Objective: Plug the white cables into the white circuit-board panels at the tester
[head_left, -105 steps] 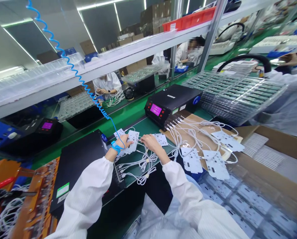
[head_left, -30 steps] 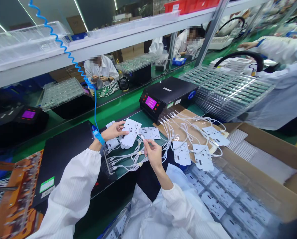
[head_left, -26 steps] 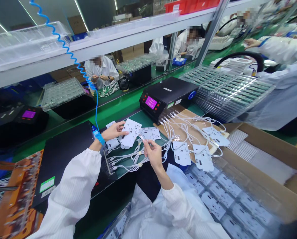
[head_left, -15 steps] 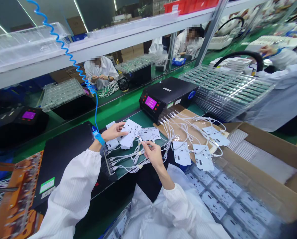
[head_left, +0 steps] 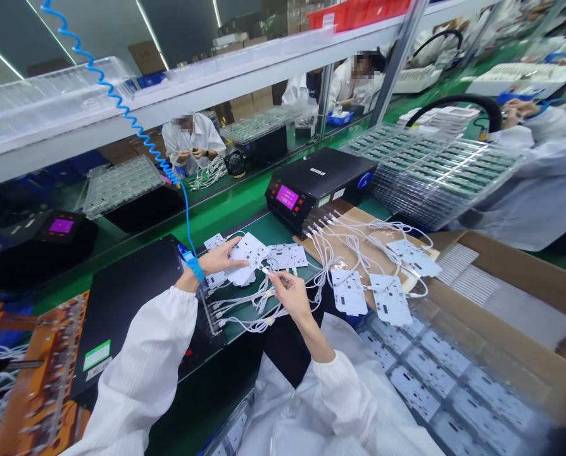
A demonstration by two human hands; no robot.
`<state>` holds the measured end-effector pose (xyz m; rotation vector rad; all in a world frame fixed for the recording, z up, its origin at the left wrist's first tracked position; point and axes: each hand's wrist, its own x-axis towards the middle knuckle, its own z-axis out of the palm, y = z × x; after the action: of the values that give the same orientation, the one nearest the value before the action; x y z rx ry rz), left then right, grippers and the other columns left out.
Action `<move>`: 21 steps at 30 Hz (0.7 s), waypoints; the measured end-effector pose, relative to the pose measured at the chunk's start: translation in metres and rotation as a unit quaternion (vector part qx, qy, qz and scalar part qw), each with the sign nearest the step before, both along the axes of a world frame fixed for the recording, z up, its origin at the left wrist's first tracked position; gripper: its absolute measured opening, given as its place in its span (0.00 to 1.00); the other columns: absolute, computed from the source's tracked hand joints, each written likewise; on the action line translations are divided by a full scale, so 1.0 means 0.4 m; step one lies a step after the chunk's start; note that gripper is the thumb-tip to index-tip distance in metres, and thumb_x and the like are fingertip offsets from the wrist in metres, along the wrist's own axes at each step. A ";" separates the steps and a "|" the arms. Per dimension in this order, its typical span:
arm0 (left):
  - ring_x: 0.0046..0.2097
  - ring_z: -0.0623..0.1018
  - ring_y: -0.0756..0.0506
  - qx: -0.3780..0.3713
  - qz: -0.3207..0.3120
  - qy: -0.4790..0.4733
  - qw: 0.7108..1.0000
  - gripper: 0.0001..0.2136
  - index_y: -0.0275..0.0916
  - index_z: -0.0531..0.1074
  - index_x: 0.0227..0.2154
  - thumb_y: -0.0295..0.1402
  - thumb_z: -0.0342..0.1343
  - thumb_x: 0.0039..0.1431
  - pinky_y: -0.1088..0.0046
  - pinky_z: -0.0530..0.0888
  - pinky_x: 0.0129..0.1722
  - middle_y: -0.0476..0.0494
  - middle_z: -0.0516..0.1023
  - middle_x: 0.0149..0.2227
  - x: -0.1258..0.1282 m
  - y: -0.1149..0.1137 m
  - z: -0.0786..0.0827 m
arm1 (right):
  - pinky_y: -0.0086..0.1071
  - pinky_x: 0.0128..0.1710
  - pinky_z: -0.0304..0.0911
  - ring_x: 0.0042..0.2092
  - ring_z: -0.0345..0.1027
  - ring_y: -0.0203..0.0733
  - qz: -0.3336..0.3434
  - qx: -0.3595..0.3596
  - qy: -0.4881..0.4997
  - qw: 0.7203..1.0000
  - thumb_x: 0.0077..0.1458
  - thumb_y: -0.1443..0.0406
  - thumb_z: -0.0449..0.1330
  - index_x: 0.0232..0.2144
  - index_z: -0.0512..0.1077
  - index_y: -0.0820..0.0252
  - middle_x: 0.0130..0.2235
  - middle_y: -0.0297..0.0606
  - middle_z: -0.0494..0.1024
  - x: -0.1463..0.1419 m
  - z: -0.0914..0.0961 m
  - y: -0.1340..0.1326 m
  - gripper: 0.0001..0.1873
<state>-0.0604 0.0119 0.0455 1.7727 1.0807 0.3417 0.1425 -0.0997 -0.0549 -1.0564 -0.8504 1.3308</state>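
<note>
My left hand [head_left: 221, 258], with a blue strap at the wrist, grips a white circuit board [head_left: 249, 254] by its left edge, tilted above the bench. Between thumb and fingers of my right hand [head_left: 290, 292] is a white cable connector [head_left: 264, 270], held at the board's lower right edge; whether it is plugged in I cannot tell. Another white circuit board [head_left: 287, 256] lies just behind my right hand. Below the hands, white cables [head_left: 247, 310] run from the black box [head_left: 131, 297] at left. More boards lie partly hidden under the held one.
A black tester with a pink screen [head_left: 287, 196] stands behind, its cables leading to several boards [head_left: 390, 299] at right. A cardboard box [head_left: 511, 285] and trays of boards [head_left: 435, 380] sit at right. A coiled blue cord [head_left: 121, 104] hangs to my left wrist. Co-workers sit across the bench.
My right hand's connector has come up closer to the held board's lower right edge. The board has shifted slightly. The camera view has moved a little.
</note>
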 end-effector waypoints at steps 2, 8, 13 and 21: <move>0.56 0.78 0.39 0.002 -0.001 -0.003 1.000 0.34 0.42 0.65 0.59 0.44 0.69 0.51 0.64 0.78 0.52 0.39 0.76 0.58 -0.001 -0.001 0.001 | 0.26 0.17 0.46 0.20 0.49 0.29 -0.003 0.010 0.005 1.000 0.51 0.46 0.68 0.33 0.78 0.62 0.19 0.28 0.64 -0.004 -0.005 -0.001 0.24; 0.57 0.77 0.37 0.020 0.030 -0.028 0.999 0.34 0.39 0.66 0.58 0.43 0.70 0.51 0.61 0.76 0.55 0.37 0.77 0.56 0.008 -0.007 0.004 | 0.28 0.19 0.52 0.19 0.54 0.30 -0.022 0.026 -0.005 0.999 0.52 0.44 0.67 0.34 0.79 0.62 0.22 0.31 0.71 -0.010 -0.005 0.024 0.25; 0.53 0.80 0.38 -0.020 0.075 -0.078 0.994 0.35 0.38 0.66 0.56 0.44 0.72 0.47 0.61 0.80 0.50 0.36 0.79 0.55 0.004 -0.002 0.008 | 0.37 0.42 0.71 0.40 0.76 0.46 -0.076 0.080 -0.066 0.992 0.57 0.43 0.62 0.41 0.81 0.60 0.39 0.43 0.82 0.014 0.000 0.056 0.27; 0.48 0.83 0.37 -0.031 0.067 -0.067 0.995 0.34 0.37 0.69 0.55 0.46 0.72 0.47 0.63 0.82 0.42 0.36 0.81 0.51 -0.003 -0.016 0.040 | 0.35 0.38 0.70 0.32 0.75 0.41 -0.040 0.056 -0.080 0.994 0.57 0.43 0.62 0.48 0.79 0.61 0.31 0.37 0.79 0.062 -0.027 0.069 0.30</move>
<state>-0.0617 0.0057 0.0614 1.6031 1.1053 0.4974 0.1673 -0.0719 -0.0655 -1.1078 -0.9804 1.1283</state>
